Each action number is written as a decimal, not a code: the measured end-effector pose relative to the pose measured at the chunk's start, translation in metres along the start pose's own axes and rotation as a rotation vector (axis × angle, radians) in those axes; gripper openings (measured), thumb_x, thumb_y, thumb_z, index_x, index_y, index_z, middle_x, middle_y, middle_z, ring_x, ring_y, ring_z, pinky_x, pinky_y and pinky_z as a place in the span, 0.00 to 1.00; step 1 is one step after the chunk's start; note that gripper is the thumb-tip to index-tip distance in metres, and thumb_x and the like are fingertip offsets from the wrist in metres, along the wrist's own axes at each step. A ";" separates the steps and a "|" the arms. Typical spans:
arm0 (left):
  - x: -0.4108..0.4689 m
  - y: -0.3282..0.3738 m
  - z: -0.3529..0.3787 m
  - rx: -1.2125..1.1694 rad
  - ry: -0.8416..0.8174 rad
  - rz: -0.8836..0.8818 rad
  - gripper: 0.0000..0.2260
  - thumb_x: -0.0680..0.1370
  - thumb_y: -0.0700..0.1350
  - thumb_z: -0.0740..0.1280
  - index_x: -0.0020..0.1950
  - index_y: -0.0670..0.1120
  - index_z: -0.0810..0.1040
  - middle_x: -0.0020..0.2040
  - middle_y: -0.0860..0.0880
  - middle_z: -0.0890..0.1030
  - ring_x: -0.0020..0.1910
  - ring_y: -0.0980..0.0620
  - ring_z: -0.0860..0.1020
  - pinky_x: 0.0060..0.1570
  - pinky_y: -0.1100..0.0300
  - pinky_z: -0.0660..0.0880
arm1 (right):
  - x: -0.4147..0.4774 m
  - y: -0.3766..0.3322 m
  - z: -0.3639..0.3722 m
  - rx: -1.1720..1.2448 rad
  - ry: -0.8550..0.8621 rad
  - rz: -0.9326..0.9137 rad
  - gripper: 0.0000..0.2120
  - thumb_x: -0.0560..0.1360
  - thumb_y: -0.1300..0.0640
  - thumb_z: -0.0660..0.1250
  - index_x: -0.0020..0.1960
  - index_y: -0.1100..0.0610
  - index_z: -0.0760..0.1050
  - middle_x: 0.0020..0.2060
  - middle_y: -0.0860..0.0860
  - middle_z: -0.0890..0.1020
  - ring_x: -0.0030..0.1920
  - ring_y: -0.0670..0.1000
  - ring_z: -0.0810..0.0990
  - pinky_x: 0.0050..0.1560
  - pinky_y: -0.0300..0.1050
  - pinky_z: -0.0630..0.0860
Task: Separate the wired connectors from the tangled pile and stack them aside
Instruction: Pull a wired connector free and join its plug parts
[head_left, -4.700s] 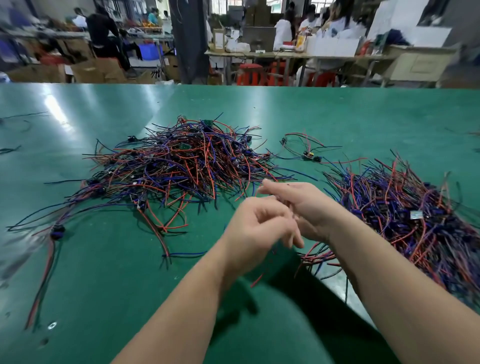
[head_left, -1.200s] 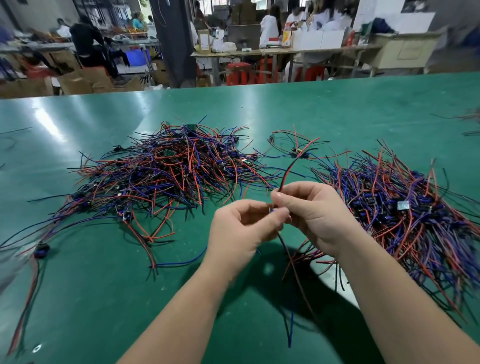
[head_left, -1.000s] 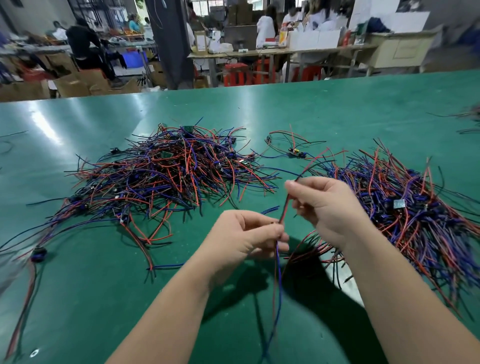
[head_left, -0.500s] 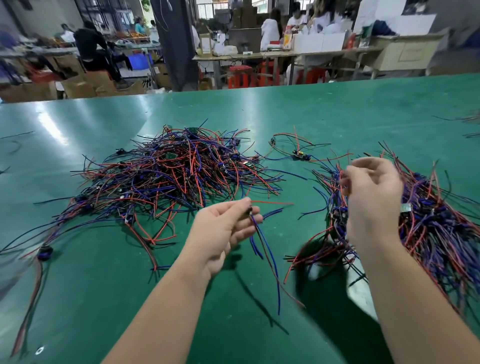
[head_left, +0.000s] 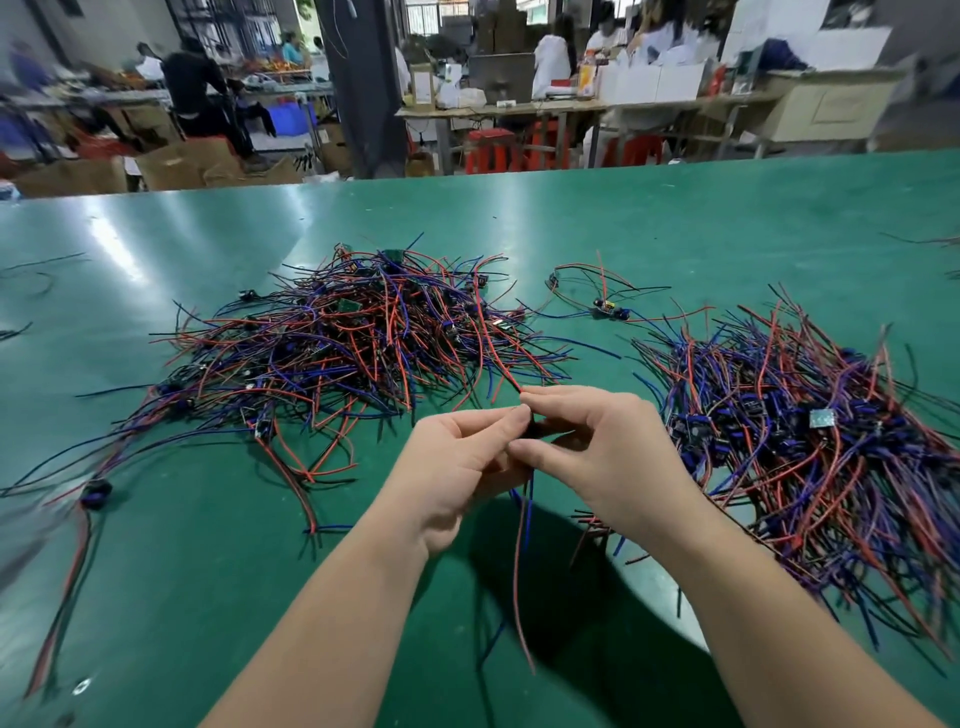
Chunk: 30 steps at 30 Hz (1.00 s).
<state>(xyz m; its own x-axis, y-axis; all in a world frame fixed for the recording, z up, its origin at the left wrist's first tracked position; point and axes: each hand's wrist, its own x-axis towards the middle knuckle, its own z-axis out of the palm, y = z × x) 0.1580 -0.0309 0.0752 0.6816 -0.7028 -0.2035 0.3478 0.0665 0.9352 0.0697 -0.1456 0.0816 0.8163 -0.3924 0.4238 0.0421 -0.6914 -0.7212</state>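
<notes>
A single wired connector (head_left: 531, 432) is pinched between the fingertips of both hands above the near edge of the green bench (head_left: 675, 218). The left hand (head_left: 457, 467) is closed on it with thumb and forefinger, and the right hand (head_left: 618, 457) is closed on it from the other side. Its red and blue leads (head_left: 521, 561) are seen hanging free below the fingers. One red lead (head_left: 501, 371) appears to be run from the pinch up to the fringe of the tangled pile (head_left: 353, 343), which is spread over the middle of the bench towards the left edge; whether it is caught there cannot be told. The step in hand is judged to be the freeing and straightening of this one piece before it is laid on the sorted heap (head_left: 810, 441) towards the right edge. This is best done with the small dark body held firmly in one hand while the leads are drawn slowly through the fingers of the other, so that no neighbouring wire is dragged along. A snag should be eased off rather than tugged, since such thin leads are likely to be strained at their joints. The leads are best gathered parallel before release, so that the heap is not turned into a second tangle.
</notes>
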 end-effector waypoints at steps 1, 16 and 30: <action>0.001 -0.001 -0.001 0.034 -0.019 -0.002 0.08 0.71 0.46 0.70 0.43 0.43 0.85 0.39 0.41 0.76 0.31 0.55 0.73 0.33 0.64 0.77 | 0.000 0.000 0.000 -0.016 0.002 0.007 0.19 0.65 0.59 0.78 0.55 0.55 0.82 0.51 0.46 0.83 0.52 0.39 0.79 0.57 0.31 0.72; 0.024 -0.001 -0.062 1.153 0.636 0.208 0.13 0.78 0.49 0.63 0.62 0.57 0.78 0.68 0.46 0.69 0.68 0.45 0.62 0.64 0.55 0.59 | 0.012 0.030 -0.069 -0.600 0.367 0.344 0.07 0.71 0.60 0.68 0.45 0.64 0.81 0.50 0.62 0.81 0.50 0.62 0.77 0.50 0.52 0.72; 0.013 0.018 -0.037 0.097 0.225 0.438 0.06 0.72 0.39 0.71 0.40 0.49 0.86 0.39 0.53 0.85 0.40 0.62 0.81 0.40 0.73 0.73 | 0.010 0.009 -0.022 0.051 0.143 0.320 0.08 0.75 0.60 0.66 0.46 0.50 0.82 0.40 0.48 0.84 0.38 0.45 0.80 0.41 0.39 0.73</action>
<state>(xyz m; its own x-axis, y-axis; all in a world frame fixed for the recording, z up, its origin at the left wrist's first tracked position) 0.1973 -0.0126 0.0786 0.8758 -0.4528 0.1670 -0.0565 0.2475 0.9672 0.0651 -0.1688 0.0919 0.7043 -0.6674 0.2419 -0.1711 -0.4903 -0.8546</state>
